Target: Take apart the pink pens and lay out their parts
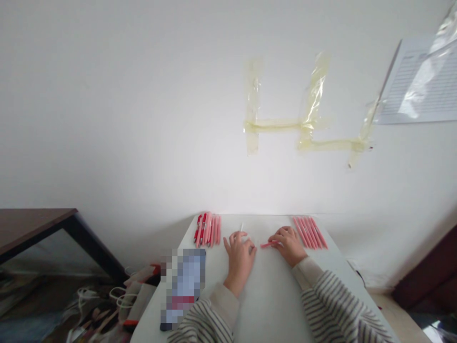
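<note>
My left hand [240, 257] rests on the white table [264, 305], fingers curled around a thin white rod [242, 227] that sticks out toward the wall. My right hand [289, 244] lies just to its right, pinching a pink pen piece [266, 245] that points left. A row of pink pen barrels [310, 232] lies right beside my right hand. A bunch of red and pink pens [207, 229] lies at the table's far left, a little beyond my left hand. Both sleeves are striped.
A blurred-out flat object [183, 286] lies at the table's left edge. Bags and clutter [117, 305] sit on the floor to the left, below a dark table [35, 224]. The white wall carries tape strips [307, 128] and a paper sheet [421, 85].
</note>
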The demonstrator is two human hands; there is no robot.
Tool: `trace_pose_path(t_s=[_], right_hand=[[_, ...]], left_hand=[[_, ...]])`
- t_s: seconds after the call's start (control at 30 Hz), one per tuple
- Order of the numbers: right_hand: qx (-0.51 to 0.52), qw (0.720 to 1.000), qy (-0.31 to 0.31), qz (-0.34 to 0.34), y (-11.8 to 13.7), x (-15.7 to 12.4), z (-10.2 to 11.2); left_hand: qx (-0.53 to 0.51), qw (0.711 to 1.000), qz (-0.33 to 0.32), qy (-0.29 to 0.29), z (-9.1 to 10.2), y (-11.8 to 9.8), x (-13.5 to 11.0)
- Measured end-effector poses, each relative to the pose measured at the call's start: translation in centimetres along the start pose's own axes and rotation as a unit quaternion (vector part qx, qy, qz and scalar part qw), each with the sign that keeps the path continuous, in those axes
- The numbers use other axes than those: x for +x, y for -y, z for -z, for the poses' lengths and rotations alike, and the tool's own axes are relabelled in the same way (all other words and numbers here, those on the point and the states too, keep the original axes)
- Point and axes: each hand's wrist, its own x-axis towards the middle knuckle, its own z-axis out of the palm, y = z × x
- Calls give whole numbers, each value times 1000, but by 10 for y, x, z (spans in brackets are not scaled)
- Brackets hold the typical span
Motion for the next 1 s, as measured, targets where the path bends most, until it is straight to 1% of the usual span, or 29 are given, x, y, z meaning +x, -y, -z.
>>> trace_pose_path(t_s=[0.2,0.53,0.7,0.87,1.0], right_hand=[[-13,1000,-12,-13,-2,-1,-4],[-12,999,-46,1,0,-3,-6],[-15,999,-34,8,2,-3,-4],[5,1000,-10,18,6,-3,-1],[20,1000,-9,17,6,-2,0]], left_hand=[[19,1000,-2,-11,-1,2,4],[23,1000,4,-8,1,2,4],[20,1000,9,-6,2,1,4],[15,1000,6,-10,3,1,4],[17,1000,11,-11,4,1,5]])
